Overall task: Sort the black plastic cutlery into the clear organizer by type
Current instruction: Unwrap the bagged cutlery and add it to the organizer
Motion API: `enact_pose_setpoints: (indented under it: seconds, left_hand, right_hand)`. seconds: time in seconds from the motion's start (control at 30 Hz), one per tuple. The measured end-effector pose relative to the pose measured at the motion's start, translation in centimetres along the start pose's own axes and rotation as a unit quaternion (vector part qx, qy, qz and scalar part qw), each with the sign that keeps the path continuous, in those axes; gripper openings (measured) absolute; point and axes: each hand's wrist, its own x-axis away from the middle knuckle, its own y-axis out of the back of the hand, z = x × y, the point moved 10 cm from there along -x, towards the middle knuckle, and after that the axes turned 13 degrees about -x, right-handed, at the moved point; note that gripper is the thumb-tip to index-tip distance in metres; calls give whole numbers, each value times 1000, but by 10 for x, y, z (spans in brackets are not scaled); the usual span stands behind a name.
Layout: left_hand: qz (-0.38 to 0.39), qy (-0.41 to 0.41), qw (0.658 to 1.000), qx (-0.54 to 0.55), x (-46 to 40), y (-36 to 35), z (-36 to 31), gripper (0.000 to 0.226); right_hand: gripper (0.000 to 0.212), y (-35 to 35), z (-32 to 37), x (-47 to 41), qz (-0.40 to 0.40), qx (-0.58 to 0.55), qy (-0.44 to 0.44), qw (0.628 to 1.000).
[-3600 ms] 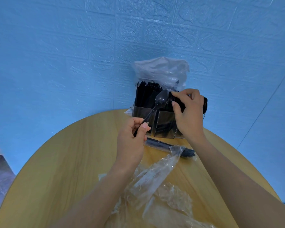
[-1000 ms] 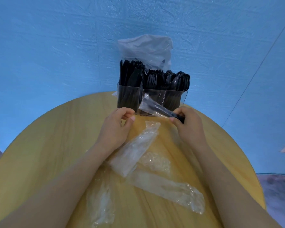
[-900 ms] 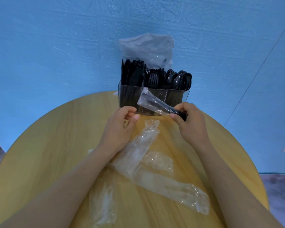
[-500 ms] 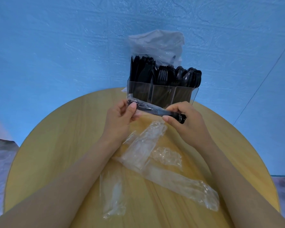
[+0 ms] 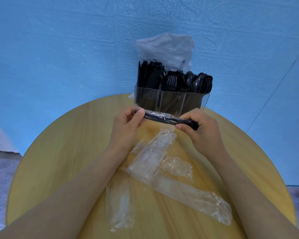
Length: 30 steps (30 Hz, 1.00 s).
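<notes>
L hand (image 5: 126, 128) & R hand (image 5: 199, 129) each pinch an end of a wrapped cutlery pack (image 5: 164, 118), held just above the round table (image 5: 67, 152), near side of the clear organizer (image 5: 171, 102) w/ knives left, forks mid, spoons right.

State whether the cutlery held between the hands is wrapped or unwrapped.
Wrapped: clear film covers the black cutlery, gripped by the left hand and right hand.

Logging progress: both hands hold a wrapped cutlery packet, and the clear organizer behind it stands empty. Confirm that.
Not empty. The head view shows the clear organizer full of black cutlery. The rest holds: left hand and right hand hold the wrapped packet.
</notes>
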Motion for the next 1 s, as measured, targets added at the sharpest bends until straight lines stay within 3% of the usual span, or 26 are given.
enact_pose_setpoints:
  seconds: [0.1, 0.3, 0.43, 0.5, 0.63, 0.8, 0.93, 1.0]
  left_hand:
    - [-32, -9, 999, -43, -1, 8, -3, 17]
    - [-120, 48, 992, -7, -8, 36, 14, 12]
    - [-54, 74, 996, 18, -4, 19, 14, 18]
    - [-15, 80, 996, -21, -1, 10, 17, 23]
    - [-9, -15, 989, -146, -1, 8, 0, 27]
    - [-20, -14, 1000, 8, -4, 12, -2, 12]
    - [-48, -2, 995, 83, -6, 21, 0, 15]
    - [-48, 47, 983, 168, -9, 21, 8, 22]
  right_hand:
    - [13, 7, 3, 1, -28, 15, 26, 999]
    - [7, 22, 4, 3, -87, 27, 45, 995]
    - [5, 23, 8, 4, -92, 35, 66, 993]
    - [5, 19, 12, 4, -82, 48, 79, 992]
    - [12, 16, 11, 3, -69, 0, 62, 996]
    - [21, 16, 3, 1, -63, -75, 10, 995]
    - [21, 14, -11, 1, -68, -83, -55, 993]
    - [14, 15, -18, 2, -73, -99, -87, 989]
